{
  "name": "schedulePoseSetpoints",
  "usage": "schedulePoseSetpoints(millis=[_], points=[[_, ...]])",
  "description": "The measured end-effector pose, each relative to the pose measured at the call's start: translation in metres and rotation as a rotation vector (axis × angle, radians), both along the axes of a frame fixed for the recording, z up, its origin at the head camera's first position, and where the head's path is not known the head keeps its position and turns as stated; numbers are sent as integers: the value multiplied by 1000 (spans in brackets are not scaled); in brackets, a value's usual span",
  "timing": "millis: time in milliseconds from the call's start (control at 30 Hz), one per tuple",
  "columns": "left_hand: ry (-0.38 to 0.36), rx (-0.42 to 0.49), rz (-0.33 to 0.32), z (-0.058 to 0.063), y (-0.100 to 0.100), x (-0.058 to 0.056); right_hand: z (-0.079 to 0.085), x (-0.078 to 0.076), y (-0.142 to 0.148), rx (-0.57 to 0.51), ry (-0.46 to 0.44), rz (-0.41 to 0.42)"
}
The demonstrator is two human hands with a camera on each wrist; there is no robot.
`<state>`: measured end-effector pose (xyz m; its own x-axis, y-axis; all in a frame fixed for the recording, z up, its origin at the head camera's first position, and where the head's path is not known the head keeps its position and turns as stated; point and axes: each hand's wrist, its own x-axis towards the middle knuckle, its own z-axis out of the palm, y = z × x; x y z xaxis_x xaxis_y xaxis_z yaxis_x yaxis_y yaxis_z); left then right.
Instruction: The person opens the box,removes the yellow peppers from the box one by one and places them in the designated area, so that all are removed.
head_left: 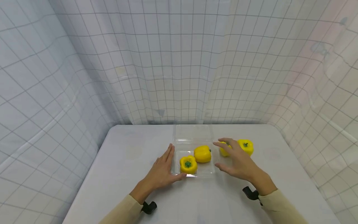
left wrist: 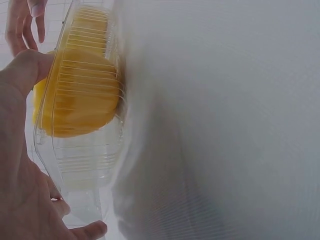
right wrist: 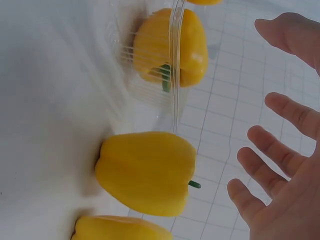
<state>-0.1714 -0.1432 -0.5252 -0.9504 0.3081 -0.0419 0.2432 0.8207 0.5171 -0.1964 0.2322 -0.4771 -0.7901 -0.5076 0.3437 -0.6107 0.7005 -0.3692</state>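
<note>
A clear plastic clamshell box (head_left: 206, 170) lies on the table with its lid folded back. Inside are two yellow bell peppers, one stem-up at the front left (head_left: 188, 165) and one on its side (head_left: 202, 154). My left hand (head_left: 162, 170) rests against the box's left side and front rim, fingers extended, thumb over the near corner. To the right, my right hand (head_left: 237, 160) hovers with spread fingers and holds nothing. Below it stand two more yellow peppers, one (right wrist: 147, 172) partly hidden by the hand in the head view, the other (head_left: 246, 147) behind it.
The white table (head_left: 126, 155) spreads out around the box. White grid-patterned curtains (head_left: 179, 62) enclose its back and both sides. The transparent lid (head_left: 193, 132) reaches toward the table's back edge. A black wrist mount (head_left: 251, 193) sits on the right wrist.
</note>
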Motion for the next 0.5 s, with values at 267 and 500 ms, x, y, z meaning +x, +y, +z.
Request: schedulePoseSetpoints(millis=[267, 500], points=[[-14, -10, -29, -1, -3, -1, -2, 2, -19, 43, -27, 68], [-23, 0, -43, -1, -7, -2, -2, 1, -30, 60, -27, 117]])
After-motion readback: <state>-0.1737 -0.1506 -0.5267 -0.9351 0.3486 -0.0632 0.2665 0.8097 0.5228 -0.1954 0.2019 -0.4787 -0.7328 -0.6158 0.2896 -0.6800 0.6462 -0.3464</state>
